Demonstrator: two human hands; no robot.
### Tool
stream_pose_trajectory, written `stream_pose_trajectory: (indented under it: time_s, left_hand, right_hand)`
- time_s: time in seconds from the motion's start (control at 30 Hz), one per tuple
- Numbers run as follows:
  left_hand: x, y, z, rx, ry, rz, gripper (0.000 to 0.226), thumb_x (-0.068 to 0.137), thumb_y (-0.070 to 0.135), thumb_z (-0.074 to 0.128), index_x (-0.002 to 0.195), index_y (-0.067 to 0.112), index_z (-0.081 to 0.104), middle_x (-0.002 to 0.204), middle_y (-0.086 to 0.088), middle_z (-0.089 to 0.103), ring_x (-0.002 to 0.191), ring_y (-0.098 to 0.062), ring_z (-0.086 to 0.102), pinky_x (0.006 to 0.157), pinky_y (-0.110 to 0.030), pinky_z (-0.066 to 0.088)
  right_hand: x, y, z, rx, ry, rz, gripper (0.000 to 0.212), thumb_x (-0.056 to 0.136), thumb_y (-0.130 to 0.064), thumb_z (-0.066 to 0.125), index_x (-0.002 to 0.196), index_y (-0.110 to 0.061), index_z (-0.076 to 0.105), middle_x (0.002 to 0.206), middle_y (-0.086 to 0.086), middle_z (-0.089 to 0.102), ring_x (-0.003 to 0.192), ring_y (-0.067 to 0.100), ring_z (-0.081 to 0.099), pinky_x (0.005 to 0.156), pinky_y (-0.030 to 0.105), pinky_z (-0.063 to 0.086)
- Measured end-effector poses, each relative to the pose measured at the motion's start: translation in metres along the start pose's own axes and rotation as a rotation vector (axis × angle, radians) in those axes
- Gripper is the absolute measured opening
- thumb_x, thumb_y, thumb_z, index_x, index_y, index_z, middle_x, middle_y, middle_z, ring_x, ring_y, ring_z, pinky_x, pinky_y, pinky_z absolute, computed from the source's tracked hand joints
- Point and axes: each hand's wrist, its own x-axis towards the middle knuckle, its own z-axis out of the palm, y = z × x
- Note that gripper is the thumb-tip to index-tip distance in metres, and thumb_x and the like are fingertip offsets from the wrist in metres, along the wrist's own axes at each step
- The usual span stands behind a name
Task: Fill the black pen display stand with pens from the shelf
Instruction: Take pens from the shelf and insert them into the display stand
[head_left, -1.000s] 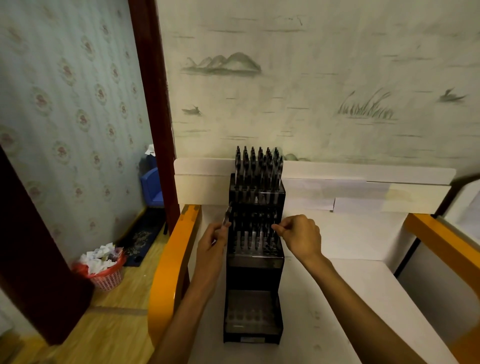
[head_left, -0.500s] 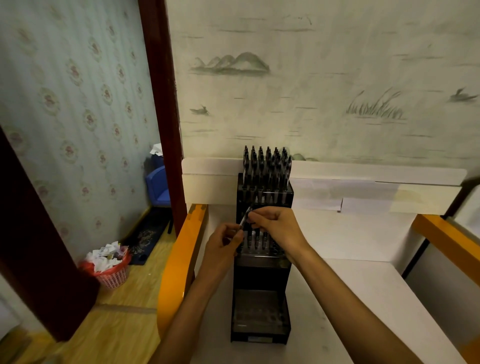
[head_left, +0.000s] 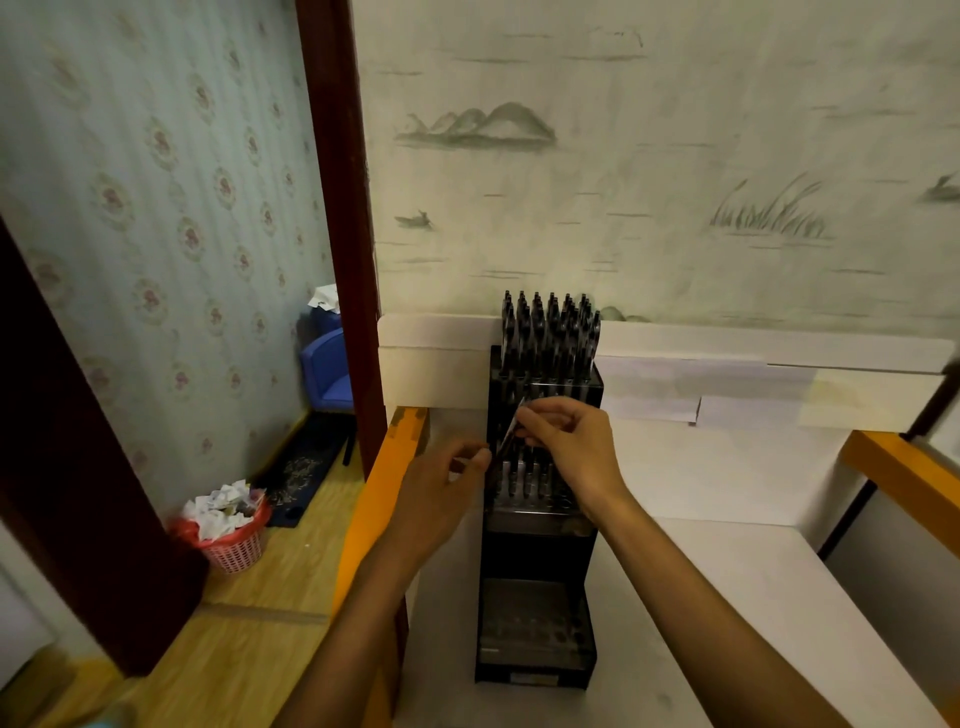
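The black pen display stand (head_left: 537, 540) stands upright on the white shelf (head_left: 701, 597). Its top tier is packed with dark pens (head_left: 550, 327), its middle tier holds several pens, and its bottom tier (head_left: 535, 623) shows bare holes. A single dark pen (head_left: 511, 428) slants over the left side of the middle tier. My right hand (head_left: 571, 447) pinches that pen near its upper end. My left hand (head_left: 441, 493) sits just left of the stand with curled fingers at the pen's lower end; whether it still grips the pen is unclear.
An orange rail (head_left: 379, 499) borders the shelf on the left, and another (head_left: 904, 473) on the right. A white ledge (head_left: 727, 353) runs along the wall behind the stand. On the floor at left are a pink waste basket (head_left: 234, 540) and a blue chair (head_left: 332, 374).
My right hand came across from the stand's right side and took the upper end of the pen my left hand held. Both hands now meet over the middle tier.
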Motion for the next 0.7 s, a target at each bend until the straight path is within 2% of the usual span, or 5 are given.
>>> stream_pose_trajectory:
  time_s: [0.1,0.2,0.37,0.57,0.7]
  left_hand:
    - [0.0,-0.005,-0.015,0.335,0.039,0.109,0.025,0.099,0.034,0.058,0.122,0.027,0.065,0.113,0.015,0.06,0.097,0.002,0.054,0.077,-0.008,0.039]
    - [0.001,-0.006,-0.025,0.551,0.048,0.182,0.031,0.097,0.038,0.057,0.126,0.028,0.063,0.122,0.008,0.062,0.105,-0.009,0.058,0.088,-0.028,0.046]
    - [-0.001,-0.009,-0.025,0.596,0.042,0.162,0.031,0.096,0.042,0.056,0.125,0.033,0.061,0.127,0.01,0.06,0.112,-0.01,0.057,0.091,-0.031,0.045]
    - [-0.003,-0.012,-0.027,0.568,0.044,0.172,0.028,0.094,0.04,0.061,0.12,0.032,0.065,0.124,0.01,0.061,0.107,-0.007,0.057,0.085,-0.022,0.037]
    - [-0.001,-0.012,-0.028,0.555,0.033,0.173,0.029,0.094,0.039,0.061,0.121,0.031,0.065,0.125,0.011,0.061,0.108,-0.006,0.057,0.086,-0.021,0.036]
  right_hand:
    - [0.003,0.0,0.0,-0.173,0.064,-0.113,0.013,0.084,-0.021,0.078,0.096,-0.018,0.075,0.083,-0.004,0.075,0.079,0.009,0.071,0.076,0.021,0.058]
    - [0.003,0.001,0.005,-0.271,0.082,-0.168,0.016,0.084,-0.022,0.078,0.099,-0.016,0.075,0.084,-0.005,0.074,0.079,0.005,0.069,0.078,0.019,0.057]
    - [0.003,0.001,0.011,-0.295,0.082,-0.191,0.018,0.085,-0.019,0.077,0.101,-0.01,0.075,0.085,-0.002,0.073,0.079,0.006,0.069,0.08,0.021,0.057]
    - [0.004,-0.001,0.015,-0.315,0.094,-0.204,0.018,0.085,-0.018,0.077,0.1,-0.01,0.076,0.083,-0.001,0.073,0.078,0.007,0.069,0.08,0.022,0.057]
    - [0.003,0.002,0.017,-0.338,0.071,-0.219,0.017,0.084,-0.02,0.077,0.099,-0.012,0.075,0.081,-0.006,0.072,0.076,0.002,0.067,0.076,0.015,0.054]
